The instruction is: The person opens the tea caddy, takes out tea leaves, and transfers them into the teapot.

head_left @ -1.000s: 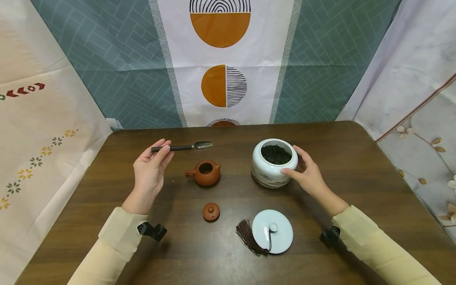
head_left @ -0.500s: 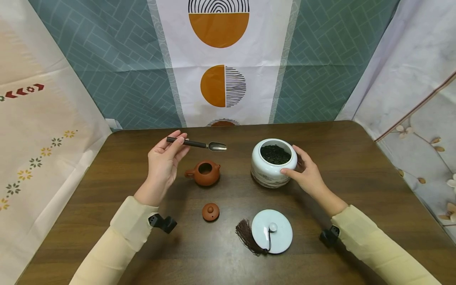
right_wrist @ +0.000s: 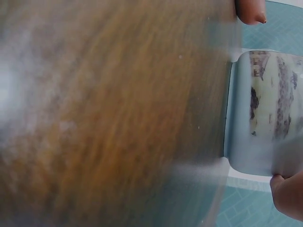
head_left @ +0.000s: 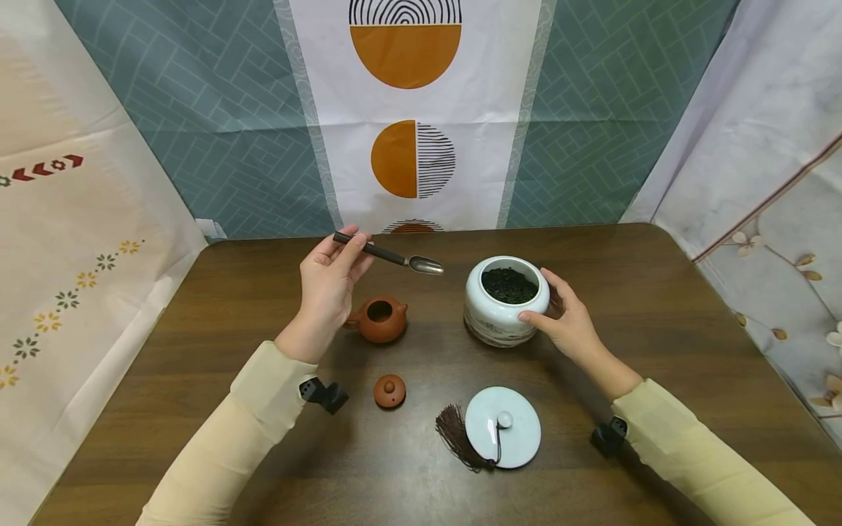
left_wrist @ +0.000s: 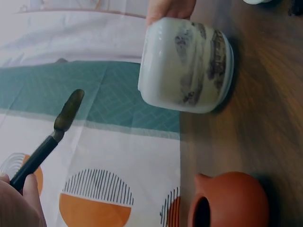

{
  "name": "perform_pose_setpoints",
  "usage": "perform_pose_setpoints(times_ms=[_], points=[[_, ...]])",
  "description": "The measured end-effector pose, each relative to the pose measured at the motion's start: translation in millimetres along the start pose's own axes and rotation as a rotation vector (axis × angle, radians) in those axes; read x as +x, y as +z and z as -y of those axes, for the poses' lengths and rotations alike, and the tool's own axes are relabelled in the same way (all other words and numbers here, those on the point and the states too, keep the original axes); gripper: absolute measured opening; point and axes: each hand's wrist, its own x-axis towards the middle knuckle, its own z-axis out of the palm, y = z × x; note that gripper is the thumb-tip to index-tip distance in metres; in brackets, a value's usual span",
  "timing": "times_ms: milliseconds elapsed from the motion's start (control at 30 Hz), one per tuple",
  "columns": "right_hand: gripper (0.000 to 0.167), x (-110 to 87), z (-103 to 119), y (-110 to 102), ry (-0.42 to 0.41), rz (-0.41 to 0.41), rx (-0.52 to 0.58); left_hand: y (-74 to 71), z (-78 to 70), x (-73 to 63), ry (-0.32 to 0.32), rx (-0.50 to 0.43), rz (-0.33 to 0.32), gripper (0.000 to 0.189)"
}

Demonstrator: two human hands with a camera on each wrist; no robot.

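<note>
My left hand (head_left: pixel 329 285) pinches the dark handle of a metal-tipped tea scoop (head_left: pixel 426 265) between thumb and fingers, held in the air above and behind the small brown clay teapot (head_left: pixel 384 330). The scoop's tip points right, short of the white porcelain tea jar (head_left: pixel 493 318). No tea shows on the scoop (left_wrist: pixel 69 109) in the left wrist view. Dark tea leaves (head_left: pixel 509 286) lie inside the lidless jar. My right hand (head_left: pixel 572 325) holds the jar from its right side, thumb near the front of the rim; its other fingers are partly hidden behind.
The clay teapot lid (head_left: pixel 389 391) lies in front of the open teapot. Nearer me on the right rests the white jar lid (head_left: pixel 513 438) with a dark tassel (head_left: pixel 460 438). All stand on a brown wooden table (head_left: pixel 658 292), with a patterned cloth (head_left: pixel 579 146) behind.
My left hand has carried the tea scoop to the right and slightly away, its tip now angled more downward and closer to the jar. The right hand and jar stay put.
</note>
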Motion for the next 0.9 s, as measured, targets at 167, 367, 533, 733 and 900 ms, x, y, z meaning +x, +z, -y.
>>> perform_pose_setpoints(times_ms=[167,367,533,733,900], points=[[0.077,0.0,-1.7,-0.2,-0.009,-0.007,-0.014,13.1,1.5,2.8,0.036,0.037,0.005,0.013],[0.078,0.1,-3.2,-0.5,-0.012,-0.010,-0.020,26.3,5.5,5.1,0.045,0.065,0.023,0.011],[0.077,-0.3,-3.2,-0.8,-0.010,-0.010,-0.027,37.7,11.2,7.4,0.052,0.063,0.038,0.012],[0.077,-0.1,-2.6,-1.0,-0.015,-0.012,-0.024,51.6,20.7,11.2,0.022,0.008,0.021,0.011],[0.077,-0.1,-2.9,-0.9,-0.018,-0.012,-0.011,61.0,30.7,13.4,0.023,-0.006,0.006,0.013]])
